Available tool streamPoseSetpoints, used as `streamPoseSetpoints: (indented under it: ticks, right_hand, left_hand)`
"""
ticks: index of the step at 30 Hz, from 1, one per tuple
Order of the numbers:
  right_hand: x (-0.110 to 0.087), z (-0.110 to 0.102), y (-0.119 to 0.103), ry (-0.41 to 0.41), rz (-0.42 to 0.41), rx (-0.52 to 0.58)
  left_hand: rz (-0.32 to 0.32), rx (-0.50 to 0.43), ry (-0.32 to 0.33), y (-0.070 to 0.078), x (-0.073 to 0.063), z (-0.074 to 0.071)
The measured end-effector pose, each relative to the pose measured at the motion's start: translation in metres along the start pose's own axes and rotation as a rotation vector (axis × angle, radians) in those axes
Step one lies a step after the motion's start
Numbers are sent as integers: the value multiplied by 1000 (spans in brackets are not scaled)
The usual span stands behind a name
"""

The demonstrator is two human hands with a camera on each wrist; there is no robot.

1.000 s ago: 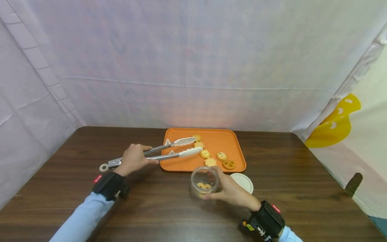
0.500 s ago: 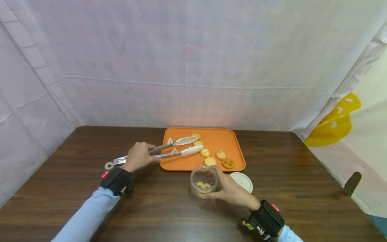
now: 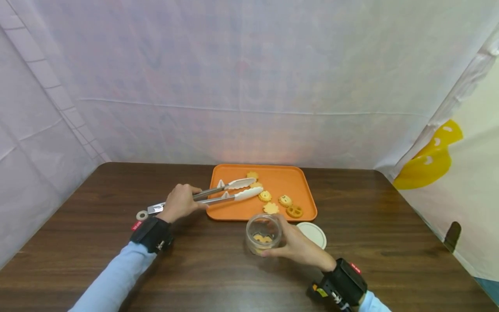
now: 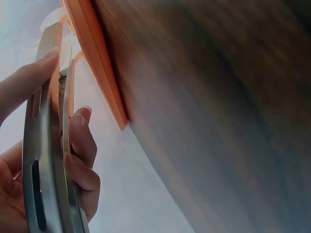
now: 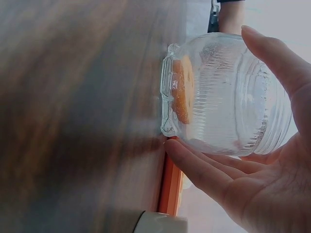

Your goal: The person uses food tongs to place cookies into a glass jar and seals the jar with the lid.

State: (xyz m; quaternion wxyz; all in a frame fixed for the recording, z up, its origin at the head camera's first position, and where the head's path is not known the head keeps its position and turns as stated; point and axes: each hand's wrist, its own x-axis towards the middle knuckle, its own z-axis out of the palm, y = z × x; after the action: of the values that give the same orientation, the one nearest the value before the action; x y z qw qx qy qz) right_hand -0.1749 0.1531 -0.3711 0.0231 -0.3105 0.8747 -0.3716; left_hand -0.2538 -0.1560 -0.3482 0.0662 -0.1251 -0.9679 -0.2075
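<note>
Over the left edge of the orange tray (image 3: 296, 180), the left hand (image 3: 180, 203) has thumb on one arm and curled fingers on the other — a grasp round the metal tongs (image 3: 218, 199), whose white tips stand parted above the tray. Whether those tips touch a biscuit, I cannot tell. And the right hand (image 3: 290, 245)? It's wrapped about a clear glass jar (image 5: 223, 92), thumb on the near side, fingers on the far side, the ribbed jar standing upright on the table (image 3: 214, 277), just in front of the tray.

Down at the bottom of that jar, golden biscuits (image 3: 262, 238)! On the tray itself, pale scalloped biscuits (image 3: 270, 208) run in a line near the tips, a round biscuit with a face (image 3: 285, 200) sits farther right, and a pretzel-shaped one (image 3: 294, 211) just beside it. Beside the right hand, partly covered by it, lies a round white lid (image 3: 312, 234) on the table.

Out to the wrists now: black straps, each with a red tag — left tag (image 3: 136, 225), right tag (image 3: 355, 268) — bearing pale lettering too small to read. Light blue sleeves (image 3: 117, 277) follow. Beyond the table hangs white cloth (image 3: 234, 86), a yellow shape (image 3: 429, 160) showing at far right.
</note>
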Motion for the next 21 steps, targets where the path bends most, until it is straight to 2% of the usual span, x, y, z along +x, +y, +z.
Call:
streamPoseSetpoints:
  ticks: [7, 14, 21]
  right_hand:
    - [0, 1, 0, 1, -5, -4]
    - [-2, 0, -1, -17, 17, -7]
    - [-1, 0, 0, -5, 2, -7]
  left_hand:
    - [-7, -15, 12, 0, -2, 0]
    - [20, -23, 51, -3, -3, 2]
    - [34, -49, 72, -9, -6, 2]
